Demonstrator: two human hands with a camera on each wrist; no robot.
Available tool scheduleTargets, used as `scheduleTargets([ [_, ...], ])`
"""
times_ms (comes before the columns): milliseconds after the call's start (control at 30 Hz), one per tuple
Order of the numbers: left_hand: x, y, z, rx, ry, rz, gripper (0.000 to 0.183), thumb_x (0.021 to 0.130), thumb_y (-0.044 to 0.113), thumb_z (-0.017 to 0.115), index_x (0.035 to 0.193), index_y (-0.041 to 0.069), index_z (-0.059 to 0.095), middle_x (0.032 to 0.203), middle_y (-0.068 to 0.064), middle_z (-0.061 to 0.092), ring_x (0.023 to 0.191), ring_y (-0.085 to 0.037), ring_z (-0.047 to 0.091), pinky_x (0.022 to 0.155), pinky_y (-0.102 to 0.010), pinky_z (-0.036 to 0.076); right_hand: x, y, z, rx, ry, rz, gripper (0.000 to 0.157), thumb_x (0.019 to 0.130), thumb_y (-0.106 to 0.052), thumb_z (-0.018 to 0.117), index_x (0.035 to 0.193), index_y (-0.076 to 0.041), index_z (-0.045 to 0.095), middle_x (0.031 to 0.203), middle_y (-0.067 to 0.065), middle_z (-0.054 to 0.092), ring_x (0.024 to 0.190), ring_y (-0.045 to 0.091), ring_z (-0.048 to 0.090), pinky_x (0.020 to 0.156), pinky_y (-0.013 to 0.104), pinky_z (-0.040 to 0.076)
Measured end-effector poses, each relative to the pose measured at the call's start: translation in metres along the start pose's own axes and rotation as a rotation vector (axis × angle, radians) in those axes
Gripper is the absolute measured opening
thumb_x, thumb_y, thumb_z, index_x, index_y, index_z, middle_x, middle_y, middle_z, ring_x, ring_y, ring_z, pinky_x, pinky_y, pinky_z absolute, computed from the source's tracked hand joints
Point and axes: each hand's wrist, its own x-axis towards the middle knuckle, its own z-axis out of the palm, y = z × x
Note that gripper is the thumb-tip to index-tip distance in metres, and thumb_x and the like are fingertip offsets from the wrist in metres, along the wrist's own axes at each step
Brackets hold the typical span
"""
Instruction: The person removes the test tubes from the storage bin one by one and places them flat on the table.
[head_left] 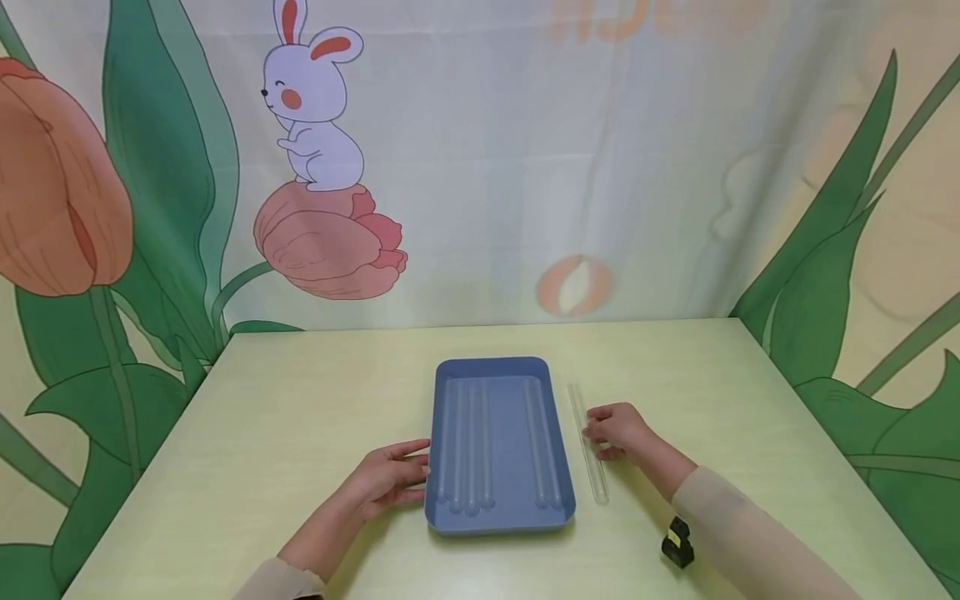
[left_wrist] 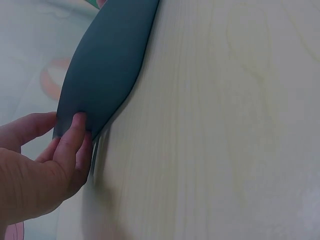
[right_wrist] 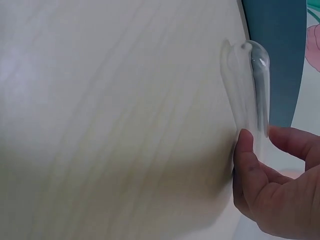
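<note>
- head view: the blue tray (head_left: 510, 450) sits mid-worktop, and it's well stocked: four clear tubes (head_left: 472, 467) along its left edge, two more tubes (head_left: 536, 446) by its right, bare floor between!
- just outside the tray's right edge, here's the loose tube (head_left: 596, 477), rounded end towards the near edge of the worktop (head_left: 300, 417), right hand (head_left: 618, 429) on it.
- left hand (head_left: 388, 482) at the tray's left edge; a small black object (head_left: 678, 546) beyond the near right corner.
- left wrist: fingertips against the tray's outer wall, touching rather than clasping; too hard a shove could slide the tray and set its tubes rolling.
- right wrist: thumb and fingers pinch the loose tube, right beside the tray; lifted or not, can't tell. it looks slick and round, so a slack pinch might let it roll, and a bump on the tray wall could chip it!
</note>
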Motion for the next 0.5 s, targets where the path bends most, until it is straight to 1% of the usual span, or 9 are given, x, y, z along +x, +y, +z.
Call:
scheduleTargets([
  [200, 0.0001, 0.0, -0.0003, -0.001, -0.004, 0.006, 0.062, 0.095, -0.003, 0.058, 0.153, -0.009, 0.037, 0.154, -0.035, 0.044, 0.101, -0.014, 0.071, 0.081, -0.031, 0.064, 0.0003, 0.0007, -0.0002, -0.021, 0.004, -0.01, 0.049, 0.095, 0.0, 0.061, 0.141, 0.013, 0.051, 0.111, 0.018, 0.07, 0.089, 0.017, 0.06, 0.061, 0.024, 0.058],
  [400, 0.0036, -0.0017, -0.0024, -0.002, 0.003, 0.008, 0.062, 0.095, -0.004, 0.059, 0.153, -0.009, 0.037, 0.154, -0.034, 0.045, 0.104, -0.016, 0.072, 0.084, -0.036, 0.064, 0.0041, 0.0028, 0.0002, -0.032, 0.011, -0.008, 0.05, 0.094, -0.001, 0.062, 0.141, 0.013, 0.051, 0.119, 0.022, 0.067, 0.096, 0.02, 0.061, 0.063, 0.024, 0.058],
  [500, 0.0037, -0.0013, -0.0018, -0.001, 0.007, 0.003, 0.062, 0.095, -0.004, 0.059, 0.153, -0.008, 0.038, 0.154, -0.034, 0.045, 0.105, -0.017, 0.071, 0.084, -0.036, 0.064, 0.0037, 0.0028, 0.0, -0.038, 0.011, -0.009, 0.05, 0.094, -0.002, 0.063, 0.141, 0.013, 0.051, 0.123, 0.025, 0.065, 0.1, 0.023, 0.061, 0.064, 0.025, 0.059],
])
